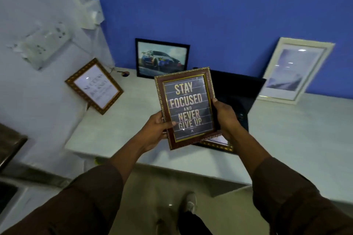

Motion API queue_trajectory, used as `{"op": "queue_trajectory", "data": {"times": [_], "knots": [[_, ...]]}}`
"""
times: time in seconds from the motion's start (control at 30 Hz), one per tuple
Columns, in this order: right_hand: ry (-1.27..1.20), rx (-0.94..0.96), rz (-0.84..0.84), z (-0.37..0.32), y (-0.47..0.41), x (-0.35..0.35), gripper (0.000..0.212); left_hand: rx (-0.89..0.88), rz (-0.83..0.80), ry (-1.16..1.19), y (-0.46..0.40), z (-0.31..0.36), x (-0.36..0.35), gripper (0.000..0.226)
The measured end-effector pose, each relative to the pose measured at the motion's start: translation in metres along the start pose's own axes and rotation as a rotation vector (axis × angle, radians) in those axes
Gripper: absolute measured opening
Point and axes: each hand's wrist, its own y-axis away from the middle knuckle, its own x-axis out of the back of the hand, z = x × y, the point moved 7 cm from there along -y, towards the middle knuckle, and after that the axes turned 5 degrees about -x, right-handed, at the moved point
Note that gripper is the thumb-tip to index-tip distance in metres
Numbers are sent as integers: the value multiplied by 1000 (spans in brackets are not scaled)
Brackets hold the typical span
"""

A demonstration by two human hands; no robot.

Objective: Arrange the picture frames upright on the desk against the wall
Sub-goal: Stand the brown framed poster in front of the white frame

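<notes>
I hold a brown and gold frame point(188, 107) reading "Stay focused and never give up" above the white desk point(122, 120). My left hand point(155, 129) grips its lower left edge and my right hand point(224, 115) grips its right edge. A black frame with a car picture point(162, 58) stands against the blue wall. A gold frame with text point(93, 86) leans on the white side wall at the left. A white frame point(294, 70) leans on the blue wall at the right. Another gold-edged frame point(219, 144) lies flat under my hands, mostly hidden.
A black laptop point(236, 89) lies on the desk behind the held frame. A small dark object point(125, 73) sits in the back left corner. Switch boards point(44, 44) hang on the white wall. My shoes point(189, 204) show on the floor below the desk edge.
</notes>
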Motion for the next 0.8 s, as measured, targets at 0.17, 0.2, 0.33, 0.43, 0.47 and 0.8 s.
{"op": "queue_trajectory", "data": {"times": [0.17,0.2,0.33,0.43,0.47,0.8], "knots": [[-97,9,145,14,8,93,47,35,-114,-187,-33,-6,-81,41],[-97,5,162,17,8,107,48,52,-121,-200,-39,-8,-94,41],[-131,-3,225,31,4,177,50,136,-191,-220,-70,-26,-159,36],[-159,-29,257,43,-7,233,50,207,-235,-193,-91,-38,-217,41],[-163,-28,262,45,-12,251,50,216,-227,-156,-97,-41,-236,41],[-185,-9,233,69,-68,386,48,439,-126,347,-171,-71,-388,86]]}}
